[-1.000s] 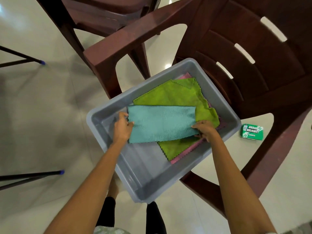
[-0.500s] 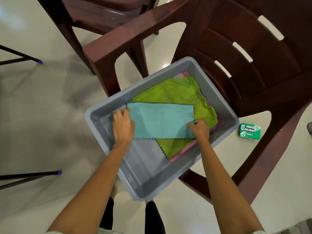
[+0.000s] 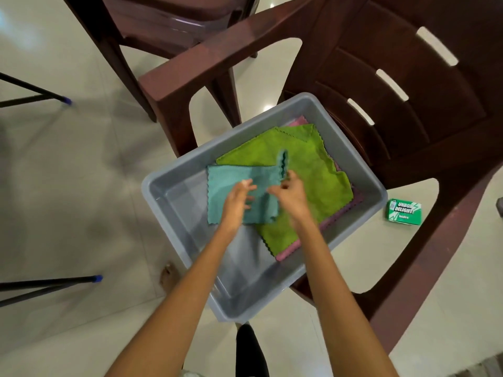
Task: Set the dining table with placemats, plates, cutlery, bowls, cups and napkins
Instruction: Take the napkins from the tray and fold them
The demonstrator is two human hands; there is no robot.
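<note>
**Both hands on the teal cloth in the grey tub**

A grey rectangular plastic tub (image 3: 174,197) sits on the seat of a dark brown plastic armchair (image 3: 408,126), its near end overhanging the seat edge. Inside it lies a teal microfibre cloth with a zigzag edge (image 3: 228,180), resting partly on the tub's bare floor at the left and partly over a larger green microfibre cloth (image 3: 321,180) spread across the far right half. A pink cloth (image 3: 299,121) lies beneath the green one, showing only at its far corner and along its near right edge.

The left hand (image 3: 238,200) rests on the middle of the teal cloth, fingers bent and gathering the fabric. The right hand (image 3: 290,193) pinches the cloth's right edge, which stands lifted and folded upward above the green cloth. Both hands are blurred, so the exact finger positions cannot be told.

On the pale tiled floor (image 3: 81,186) to the right of the tub lies a small green printed box (image 3: 404,212). A second brown chair (image 3: 163,20) stands at the far left.
</note>
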